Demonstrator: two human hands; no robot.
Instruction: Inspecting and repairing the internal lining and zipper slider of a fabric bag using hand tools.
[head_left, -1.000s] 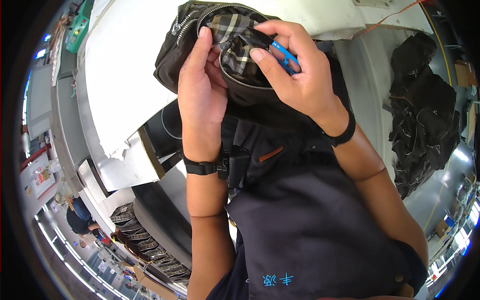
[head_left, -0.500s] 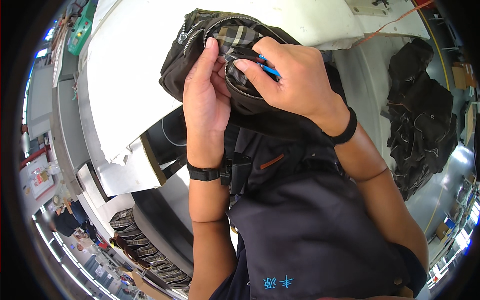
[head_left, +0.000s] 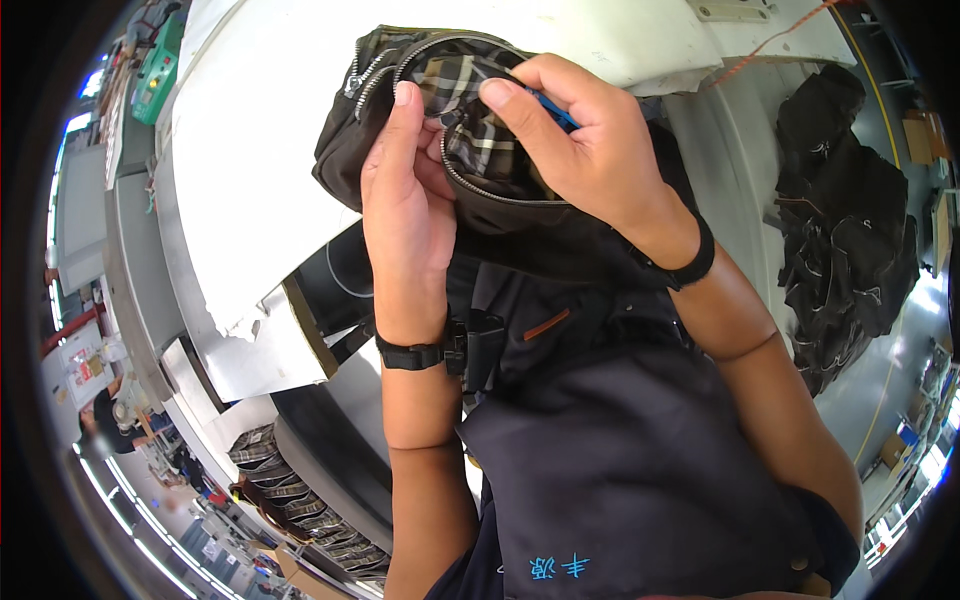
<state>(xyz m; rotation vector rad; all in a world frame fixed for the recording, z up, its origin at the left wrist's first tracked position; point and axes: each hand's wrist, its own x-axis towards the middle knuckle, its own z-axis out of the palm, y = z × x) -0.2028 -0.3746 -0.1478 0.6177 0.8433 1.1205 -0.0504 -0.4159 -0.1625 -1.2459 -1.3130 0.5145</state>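
The dark bag (head_left: pixel 420 150) is up in front of my chest, over the white table (head_left: pixel 250 150), its zipped mouth pulled open so the plaid lining (head_left: pixel 475 120) shows. If I tug too hard I judge the lining could catch in the zipper teeth (head_left: pixel 480 190), or the bag could slip off my left thumb and sag shut, since nothing props it from below. My left hand (head_left: pixel 405 210) stands upright against the bag's near side, fingers nearly straight, thumb pressed on the opening's edge. My right hand (head_left: pixel 590 150) curls over the top, fingers bent into the mouth and pinching the lining, with a small blue thing (head_left: pixel 552 103) tucked under them; what it is, I cannot tell. A heap of dark bags (head_left: pixel 850 220) lies well apart on my right.
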